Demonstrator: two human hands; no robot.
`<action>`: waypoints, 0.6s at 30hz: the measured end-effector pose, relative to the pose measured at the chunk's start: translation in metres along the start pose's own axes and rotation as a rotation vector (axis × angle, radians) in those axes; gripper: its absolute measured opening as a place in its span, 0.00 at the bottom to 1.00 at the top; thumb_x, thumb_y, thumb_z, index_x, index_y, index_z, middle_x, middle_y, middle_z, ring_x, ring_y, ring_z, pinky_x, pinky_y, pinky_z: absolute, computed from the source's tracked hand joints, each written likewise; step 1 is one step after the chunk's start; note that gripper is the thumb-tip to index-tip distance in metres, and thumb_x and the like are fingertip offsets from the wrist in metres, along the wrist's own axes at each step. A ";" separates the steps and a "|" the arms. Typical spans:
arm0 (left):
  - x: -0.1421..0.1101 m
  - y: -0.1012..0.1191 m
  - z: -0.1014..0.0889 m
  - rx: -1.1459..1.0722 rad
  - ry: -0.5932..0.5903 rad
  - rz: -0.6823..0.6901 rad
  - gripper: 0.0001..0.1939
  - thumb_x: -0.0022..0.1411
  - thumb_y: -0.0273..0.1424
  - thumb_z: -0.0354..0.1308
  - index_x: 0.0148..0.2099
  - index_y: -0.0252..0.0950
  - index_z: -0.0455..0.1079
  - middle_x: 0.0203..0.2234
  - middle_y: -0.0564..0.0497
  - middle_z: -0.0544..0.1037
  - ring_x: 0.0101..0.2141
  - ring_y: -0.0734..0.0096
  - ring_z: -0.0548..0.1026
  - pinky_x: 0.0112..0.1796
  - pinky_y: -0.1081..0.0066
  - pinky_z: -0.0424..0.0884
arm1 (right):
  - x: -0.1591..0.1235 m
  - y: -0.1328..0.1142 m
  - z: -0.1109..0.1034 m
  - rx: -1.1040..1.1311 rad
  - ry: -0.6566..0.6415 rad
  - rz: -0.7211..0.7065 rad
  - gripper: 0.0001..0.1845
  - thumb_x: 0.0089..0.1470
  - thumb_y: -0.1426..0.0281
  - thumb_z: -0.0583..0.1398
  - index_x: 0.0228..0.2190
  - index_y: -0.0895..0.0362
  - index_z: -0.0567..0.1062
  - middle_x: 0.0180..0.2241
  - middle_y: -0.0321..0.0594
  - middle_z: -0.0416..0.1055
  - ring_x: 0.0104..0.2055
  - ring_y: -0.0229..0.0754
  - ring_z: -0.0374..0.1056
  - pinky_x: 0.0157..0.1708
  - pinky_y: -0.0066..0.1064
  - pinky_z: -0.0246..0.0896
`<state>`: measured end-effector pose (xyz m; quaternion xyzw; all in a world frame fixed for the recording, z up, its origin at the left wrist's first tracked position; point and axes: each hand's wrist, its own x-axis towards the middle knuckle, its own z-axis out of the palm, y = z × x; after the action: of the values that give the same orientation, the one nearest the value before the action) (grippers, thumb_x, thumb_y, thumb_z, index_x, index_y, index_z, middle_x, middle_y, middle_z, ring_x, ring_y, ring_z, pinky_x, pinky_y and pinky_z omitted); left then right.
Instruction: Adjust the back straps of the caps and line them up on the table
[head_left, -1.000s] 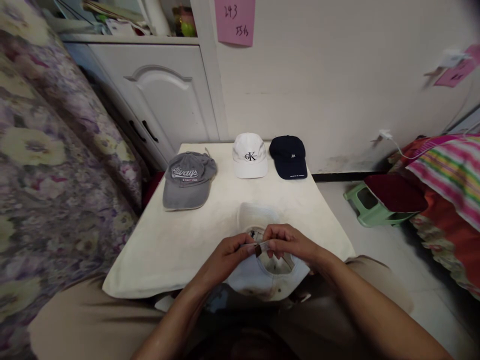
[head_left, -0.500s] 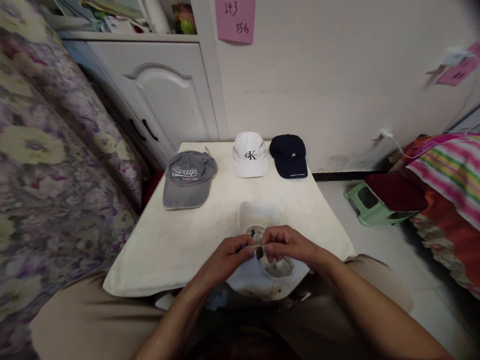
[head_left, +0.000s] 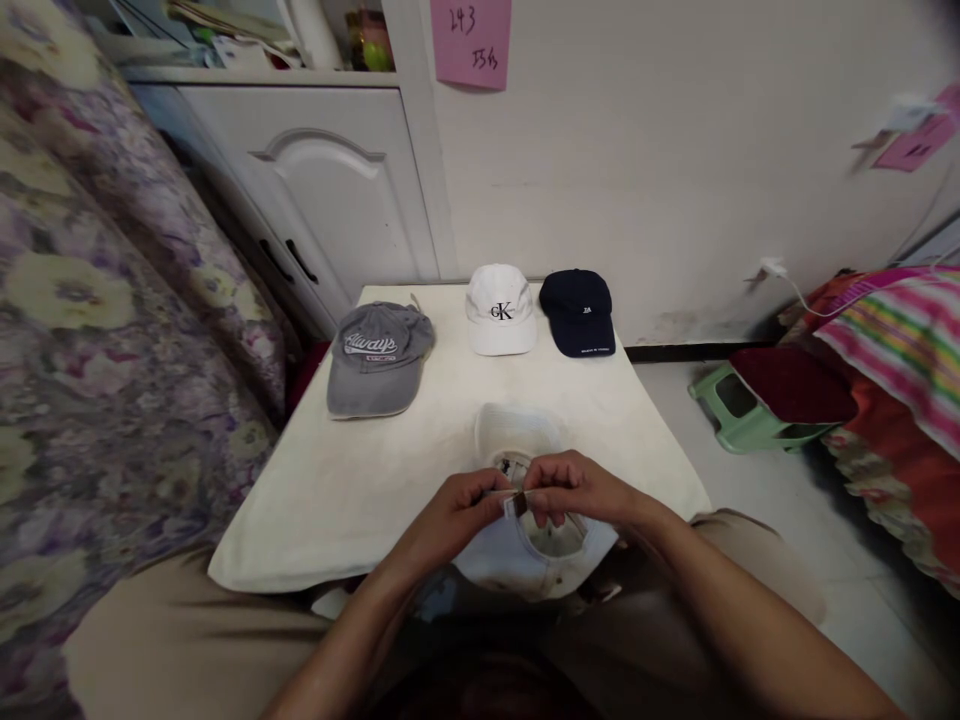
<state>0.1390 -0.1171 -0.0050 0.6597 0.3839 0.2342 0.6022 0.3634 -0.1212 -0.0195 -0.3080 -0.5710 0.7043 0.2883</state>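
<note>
Still pinching the strap (head_left: 510, 507) of the pale cap (head_left: 499, 565) in a closed grip of left hand (head_left: 457, 512) and right hand (head_left: 583, 488) — at the near edge of the table (head_left: 352, 490) — now showing more pale strap beside the brown buckle (head_left: 521, 503) than before.

We seem to be in a room of a home. A floral curtain (head_left: 112, 330) hangs on our left next to a white panelled cabinet (head_left: 307, 180) with household odds and ends on its shelf. To our right, striped bedding (head_left: 911, 335) with a ruffled edge drapes down beside a green plastic stool (head_left: 739, 400), and a charger (head_left: 772, 268) is plugged into the plain wall (head_left: 637, 180).
</note>
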 end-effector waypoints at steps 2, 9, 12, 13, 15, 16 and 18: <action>0.000 0.001 -0.001 -0.006 -0.001 0.003 0.14 0.62 0.40 0.57 0.31 0.34 0.67 0.24 0.55 0.65 0.27 0.73 0.61 0.27 0.75 0.57 | -0.001 -0.001 -0.002 -0.005 -0.018 0.030 0.12 0.56 0.62 0.65 0.33 0.60 0.75 0.24 0.34 0.72 0.23 0.31 0.64 0.22 0.21 0.57; 0.000 0.005 0.001 0.041 -0.017 -0.008 0.13 0.63 0.37 0.56 0.30 0.34 0.67 0.24 0.55 0.65 0.27 0.73 0.61 0.27 0.75 0.56 | -0.001 0.001 0.000 -0.016 -0.010 0.013 0.10 0.55 0.64 0.65 0.32 0.60 0.75 0.23 0.33 0.72 0.22 0.30 0.64 0.22 0.21 0.56; 0.000 0.005 0.001 0.046 -0.023 -0.005 0.13 0.62 0.37 0.56 0.30 0.34 0.68 0.24 0.55 0.65 0.27 0.72 0.61 0.27 0.75 0.57 | -0.001 0.001 0.001 -0.017 -0.014 0.004 0.11 0.55 0.64 0.65 0.33 0.59 0.76 0.24 0.34 0.73 0.23 0.31 0.65 0.23 0.22 0.57; 0.000 0.005 0.001 0.044 -0.025 -0.001 0.14 0.62 0.38 0.56 0.30 0.34 0.68 0.24 0.55 0.65 0.27 0.72 0.61 0.28 0.74 0.57 | -0.001 0.001 0.000 -0.019 -0.015 0.009 0.11 0.55 0.63 0.65 0.33 0.59 0.76 0.24 0.34 0.73 0.24 0.31 0.65 0.23 0.22 0.57; 0.000 0.005 -0.001 0.035 -0.032 0.002 0.15 0.62 0.40 0.56 0.30 0.34 0.68 0.23 0.55 0.66 0.27 0.72 0.62 0.28 0.74 0.57 | -0.001 0.000 -0.001 -0.026 -0.023 0.029 0.12 0.55 0.63 0.65 0.33 0.59 0.76 0.24 0.34 0.73 0.23 0.31 0.65 0.23 0.22 0.57; 0.000 0.005 -0.001 0.028 -0.035 0.002 0.15 0.62 0.40 0.57 0.30 0.34 0.68 0.23 0.55 0.66 0.27 0.72 0.62 0.28 0.74 0.58 | -0.001 -0.001 -0.002 -0.031 -0.023 0.038 0.12 0.55 0.62 0.66 0.33 0.59 0.76 0.24 0.33 0.72 0.23 0.31 0.65 0.22 0.22 0.56; 0.000 0.006 -0.001 0.010 -0.040 -0.005 0.15 0.61 0.41 0.57 0.30 0.34 0.68 0.24 0.55 0.66 0.27 0.72 0.62 0.28 0.74 0.58 | -0.001 -0.001 -0.004 -0.043 -0.016 0.045 0.12 0.55 0.62 0.65 0.32 0.59 0.76 0.22 0.32 0.71 0.22 0.30 0.63 0.21 0.21 0.55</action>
<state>0.1394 -0.1163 0.0006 0.6664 0.3748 0.2174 0.6068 0.3671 -0.1199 -0.0190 -0.3212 -0.5811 0.7006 0.2614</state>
